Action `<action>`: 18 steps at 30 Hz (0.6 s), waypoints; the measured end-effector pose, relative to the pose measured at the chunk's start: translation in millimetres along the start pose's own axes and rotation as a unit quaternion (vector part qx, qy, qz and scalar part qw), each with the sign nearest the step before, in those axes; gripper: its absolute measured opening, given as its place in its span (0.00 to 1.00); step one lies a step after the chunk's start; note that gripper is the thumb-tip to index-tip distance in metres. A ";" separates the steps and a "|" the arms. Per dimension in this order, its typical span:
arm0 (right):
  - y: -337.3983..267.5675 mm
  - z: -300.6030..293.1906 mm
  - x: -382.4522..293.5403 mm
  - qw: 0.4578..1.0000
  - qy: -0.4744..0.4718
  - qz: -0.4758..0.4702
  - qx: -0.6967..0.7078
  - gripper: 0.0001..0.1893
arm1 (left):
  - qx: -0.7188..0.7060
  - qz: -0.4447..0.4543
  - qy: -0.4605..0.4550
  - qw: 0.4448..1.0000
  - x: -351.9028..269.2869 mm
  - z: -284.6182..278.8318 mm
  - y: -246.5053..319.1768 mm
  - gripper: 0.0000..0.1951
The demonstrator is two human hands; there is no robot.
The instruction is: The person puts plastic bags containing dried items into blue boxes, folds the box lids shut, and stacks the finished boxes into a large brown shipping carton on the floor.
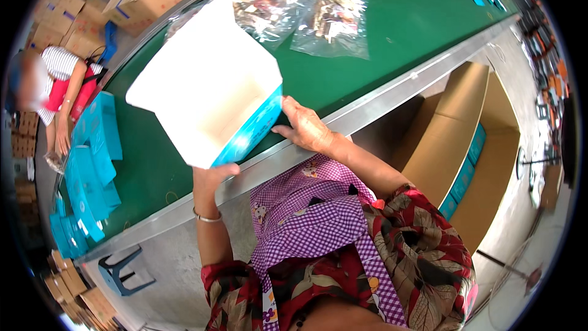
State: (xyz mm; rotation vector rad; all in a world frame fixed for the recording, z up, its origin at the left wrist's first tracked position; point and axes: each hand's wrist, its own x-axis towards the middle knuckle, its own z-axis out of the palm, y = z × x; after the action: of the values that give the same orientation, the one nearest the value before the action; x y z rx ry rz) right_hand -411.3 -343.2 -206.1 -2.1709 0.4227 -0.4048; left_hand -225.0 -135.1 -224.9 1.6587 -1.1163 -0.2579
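In front of me an open carton (248,128), blue outside and white inside, is tilted so that its hollow faces up toward me. Its white flaps (193,50) spread away over the green work surface. My left hand (213,178) grips the lower corner, thumb showing and the other fingers hidden by the carton. My right hand (305,124) holds the blue side at its right end. Beyond the flaps lie clear plastic bags (264,2) of mixed dried pieces, with a smaller filled bag (330,20) to their right.
A metal rail (363,110) edges the green belt-like surface (404,14). Blue cartons (94,161) stand at the left end, near another person (69,82). A large cardboard box (496,147) with blue cartons inside is on my right. A blue stool (124,271) stands below the rail.
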 end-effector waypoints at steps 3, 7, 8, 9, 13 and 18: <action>9.6 -10.6 0.9 0.991 0.030 -0.119 -0.051 0.38 | 0.010 -0.163 -0.056 0.985 -5.3 -15.4 12.1 0.40; 34.0 -60.9 14.6 0.947 0.162 -0.113 -0.254 0.35 | 0.067 -0.147 0.012 0.987 12.3 -22.5 9.2 0.35; 48.1 -72.6 18.6 0.924 0.197 -0.073 -0.320 0.35 | 0.072 -0.087 0.032 0.993 21.4 -21.4 13.2 0.31; 65.9 -82.1 20.9 0.894 0.231 -0.032 -0.382 0.35 | 0.064 -0.097 0.013 0.993 29.9 -24.1 7.2 0.28; 130.6 -112.7 16.9 0.848 0.195 0.066 -0.488 0.19 | -0.034 -0.169 -0.051 0.984 61.0 -28.2 13.0 0.24; 92.4 -125.3 1.3 0.884 0.246 0.013 -0.397 0.05 | -0.102 -0.105 0.010 0.989 44.5 -21.7 -4.6 0.31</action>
State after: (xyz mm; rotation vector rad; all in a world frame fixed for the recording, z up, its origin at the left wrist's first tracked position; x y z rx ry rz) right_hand -478.2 -483.8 -208.6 -2.8308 1.0444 -0.8972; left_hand -184.5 -155.3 -204.4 1.5918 -0.8707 -0.4741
